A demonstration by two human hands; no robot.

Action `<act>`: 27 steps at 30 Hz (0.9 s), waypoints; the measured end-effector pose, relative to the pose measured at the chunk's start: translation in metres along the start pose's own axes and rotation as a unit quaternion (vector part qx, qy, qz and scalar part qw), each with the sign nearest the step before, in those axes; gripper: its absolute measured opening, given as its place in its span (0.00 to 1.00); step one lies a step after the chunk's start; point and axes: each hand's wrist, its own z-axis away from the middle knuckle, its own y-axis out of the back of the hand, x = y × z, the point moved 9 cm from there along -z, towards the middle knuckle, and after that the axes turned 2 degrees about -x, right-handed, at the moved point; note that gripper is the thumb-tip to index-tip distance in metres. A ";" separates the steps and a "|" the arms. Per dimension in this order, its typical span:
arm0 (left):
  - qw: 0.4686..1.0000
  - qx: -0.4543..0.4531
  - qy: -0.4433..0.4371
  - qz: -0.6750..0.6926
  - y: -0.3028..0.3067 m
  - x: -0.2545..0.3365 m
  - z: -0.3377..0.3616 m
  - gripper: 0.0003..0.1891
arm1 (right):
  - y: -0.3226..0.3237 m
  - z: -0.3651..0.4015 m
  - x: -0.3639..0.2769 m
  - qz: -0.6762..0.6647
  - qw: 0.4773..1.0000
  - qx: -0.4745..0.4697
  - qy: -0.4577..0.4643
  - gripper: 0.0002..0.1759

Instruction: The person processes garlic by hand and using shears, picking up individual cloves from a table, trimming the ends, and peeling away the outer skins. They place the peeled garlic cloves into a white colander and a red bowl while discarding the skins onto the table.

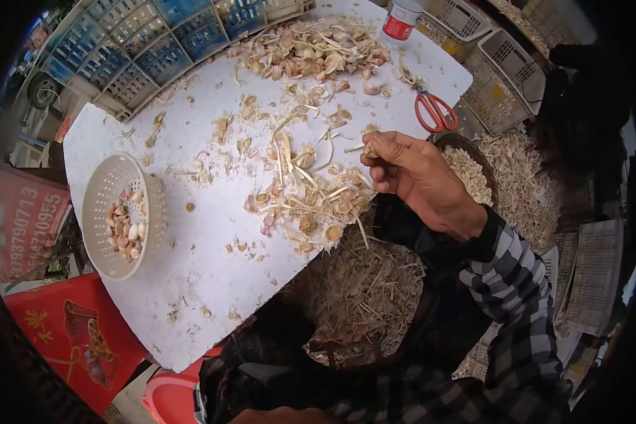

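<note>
My right hand (pixel 424 180) is raised over the table's right side, thumb and fingertips pinched on a small piece of garlic with a dry stem (pixel 355 148). Below and left of it lies a litter of garlic skins and stems (pixel 307 191). Behind this is a heap of garlic cloves (pixel 318 49). Red-handled scissors (pixel 435 113) rest near the table edge, just beyond the hand. At the bottom edge shows a strip of my left hand (pixel 283 415); its fingers are hidden.
A white colander (pixel 92 212) with loose cloves stands on the white table (pixel 198 275) at left. A plastic crate (pixel 134 53) is at the back left, a red-labelled tub (pixel 401 21) at the back right. A bowl of peeled cloves (pixel 466 173) and more crates (pixel 505 78) are at right.
</note>
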 end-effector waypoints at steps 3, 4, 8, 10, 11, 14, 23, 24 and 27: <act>0.993 -0.112 0.006 -0.025 -0.005 0.008 -0.004 0.06 | -0.003 -0.002 0.011 0.009 1.000 -0.002 -0.022 0.17; 0.994 -0.110 0.001 -0.026 -0.003 0.006 -0.004 0.06 | -0.005 -0.003 0.012 0.010 1.000 -0.007 -0.023 0.17; 0.974 -0.156 0.012 0.162 0.028 -0.010 0.008 0.10 | -0.020 -0.005 0.020 -0.039 0.997 -0.016 -0.060 0.15; 0.987 -0.049 0.038 0.150 0.049 0.010 -0.016 0.10 | -0.032 -0.015 0.027 -0.078 0.993 -0.024 -0.081 0.14; 0.992 -0.013 0.002 0.126 0.068 0.027 -0.030 0.08 | -0.037 -0.028 0.032 -0.100 0.989 -0.065 -0.084 0.13; 0.990 0.063 -0.080 0.099 0.138 0.072 -0.056 0.08 | -0.058 -0.062 0.018 0.102 0.990 -0.087 -0.031 0.14; 0.725 0.324 -0.199 -0.575 0.256 0.168 -0.036 0.25 | -0.106 -0.122 0.022 0.650 0.692 -0.064 0.308 0.10; 0.706 0.331 -0.197 -0.594 0.251 0.166 -0.035 0.26 | -0.112 -0.118 0.017 0.677 0.664 -0.044 0.314 0.10; 0.689 0.310 -0.228 -0.614 0.238 0.162 -0.034 0.24 | -0.117 -0.124 0.016 0.703 0.659 -0.067 0.259 0.08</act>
